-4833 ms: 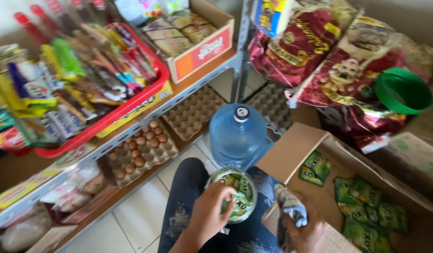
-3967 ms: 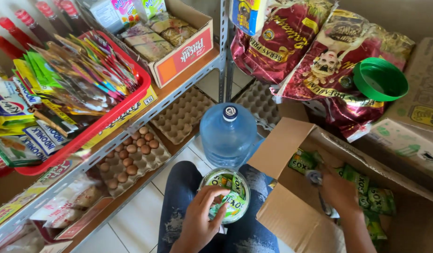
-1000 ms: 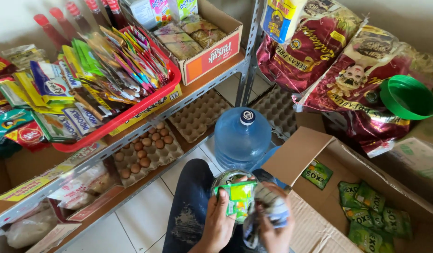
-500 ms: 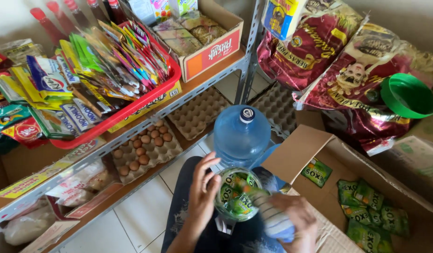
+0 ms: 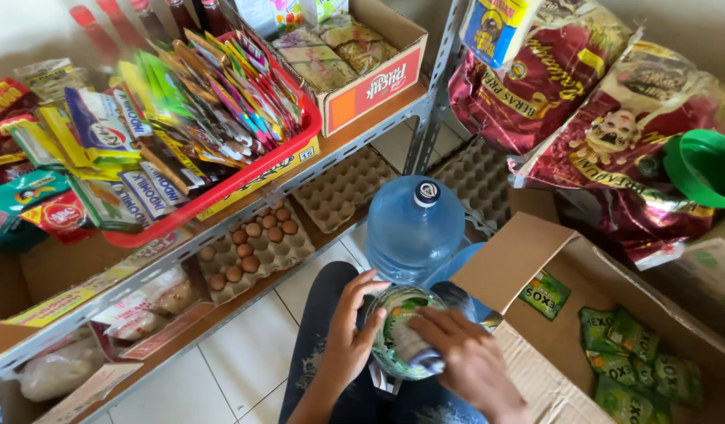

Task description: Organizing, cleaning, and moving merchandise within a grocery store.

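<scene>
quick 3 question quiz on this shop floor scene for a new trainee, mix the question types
1. True or false: the left hand grips the side of the clear jar.
2. What sits in the open cardboard box? A) green sachets B) eggs C) bottles
3. Fill in: the right hand presses down into the ___ of the jar.

Key: 1 true. 2 A, green sachets; the eggs lie in a tray under the shelf, left of the blue water jug. 3 mouth.
</scene>
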